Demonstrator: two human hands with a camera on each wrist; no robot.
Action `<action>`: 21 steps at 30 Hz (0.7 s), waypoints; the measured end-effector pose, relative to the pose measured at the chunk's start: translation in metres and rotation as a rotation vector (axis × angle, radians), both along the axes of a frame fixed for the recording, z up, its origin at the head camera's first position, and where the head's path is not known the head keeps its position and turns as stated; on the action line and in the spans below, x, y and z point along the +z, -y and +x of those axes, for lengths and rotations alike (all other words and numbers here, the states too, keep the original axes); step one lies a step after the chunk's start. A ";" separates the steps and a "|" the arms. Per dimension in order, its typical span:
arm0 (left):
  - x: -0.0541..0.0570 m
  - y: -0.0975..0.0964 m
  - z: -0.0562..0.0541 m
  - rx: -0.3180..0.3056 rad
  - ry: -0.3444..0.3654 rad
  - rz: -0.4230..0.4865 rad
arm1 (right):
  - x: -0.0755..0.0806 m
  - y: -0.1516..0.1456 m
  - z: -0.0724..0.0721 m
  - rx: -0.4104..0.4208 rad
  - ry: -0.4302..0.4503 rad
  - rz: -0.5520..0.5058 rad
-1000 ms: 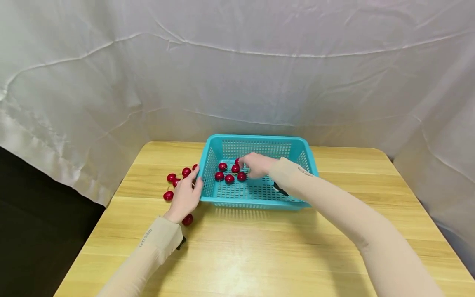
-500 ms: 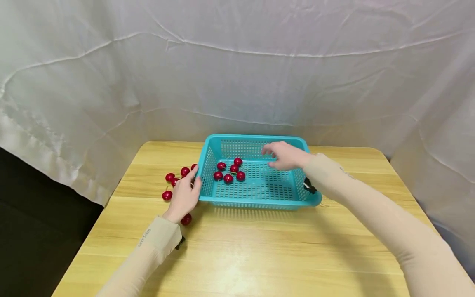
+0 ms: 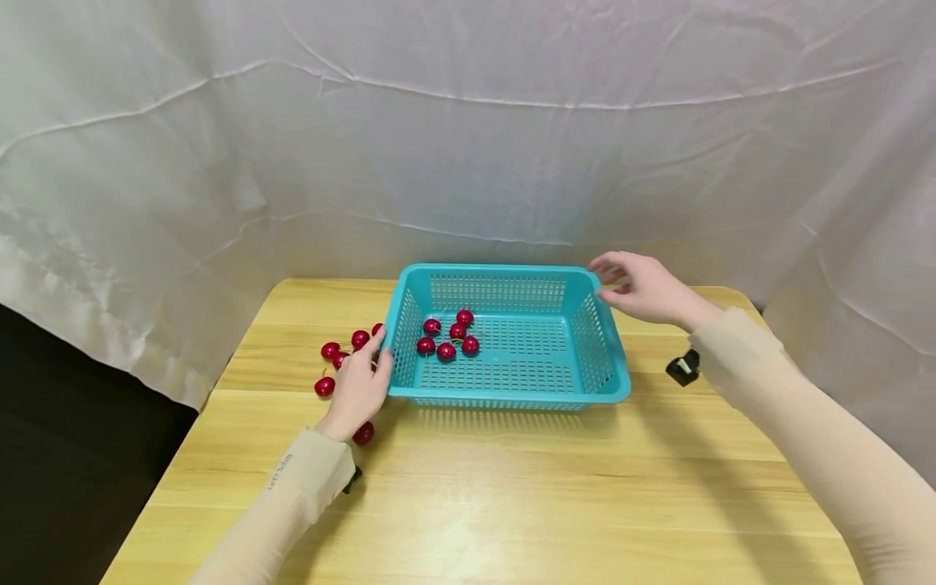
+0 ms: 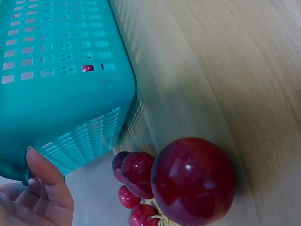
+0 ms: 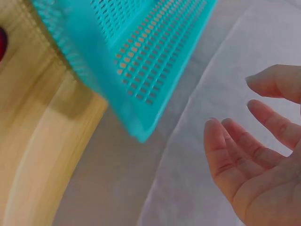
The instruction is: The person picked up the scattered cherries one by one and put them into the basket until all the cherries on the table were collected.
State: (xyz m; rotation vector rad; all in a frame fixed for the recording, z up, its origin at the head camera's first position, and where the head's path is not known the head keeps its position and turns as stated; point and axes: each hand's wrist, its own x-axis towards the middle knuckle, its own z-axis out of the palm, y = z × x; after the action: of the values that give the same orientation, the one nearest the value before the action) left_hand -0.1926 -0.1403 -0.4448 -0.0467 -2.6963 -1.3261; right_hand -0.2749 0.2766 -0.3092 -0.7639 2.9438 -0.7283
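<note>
A turquoise slotted plastic basket (image 3: pixel 504 397) stands on the wooden table, with several red cherries (image 3: pixel 446 352) in its left half. My left hand (image 3: pixel 357 392) touches the left rim from outside; in the left wrist view its thumb (image 4: pixel 46 172) lies against the basket's outer side under the rim, the other fingers loosely bent. Around that hand lie several more cherries with stems (image 3: pixel 325 387), some partly hidden by it. My right hand (image 3: pixel 651 288) is at the basket's far right corner, fingers loosely bent and holding nothing; the right wrist view shows it apart from the basket.
The wooden table (image 3: pixel 497 479) stretches in front of the basket and to both sides. A pale grey cloth (image 3: pixel 468 171) hangs behind it. Dark material (image 3: pixel 66 447) shows beyond the left table edge.
My right hand has left the cherries inside the basket and moved right and back to the far right corner. My left hand stays at the left rim; the camera view has shifted slightly.
</note>
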 end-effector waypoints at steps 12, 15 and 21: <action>0.004 0.003 -0.002 0.001 -0.027 -0.014 | -0.023 -0.055 0.031 -0.075 0.013 -0.067; 0.003 0.002 -0.002 -0.004 -0.020 -0.015 | -0.039 -0.067 0.039 -0.075 0.035 -0.075; 0.001 0.001 -0.001 -0.006 -0.015 -0.013 | -0.071 -0.082 0.044 -0.035 0.047 -0.100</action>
State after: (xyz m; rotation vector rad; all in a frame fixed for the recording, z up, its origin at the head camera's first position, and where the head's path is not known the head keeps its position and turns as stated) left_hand -0.1941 -0.1414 -0.4443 -0.0659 -2.6945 -1.3050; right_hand -0.2305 0.3582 -0.3798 -0.6925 2.9051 -0.8894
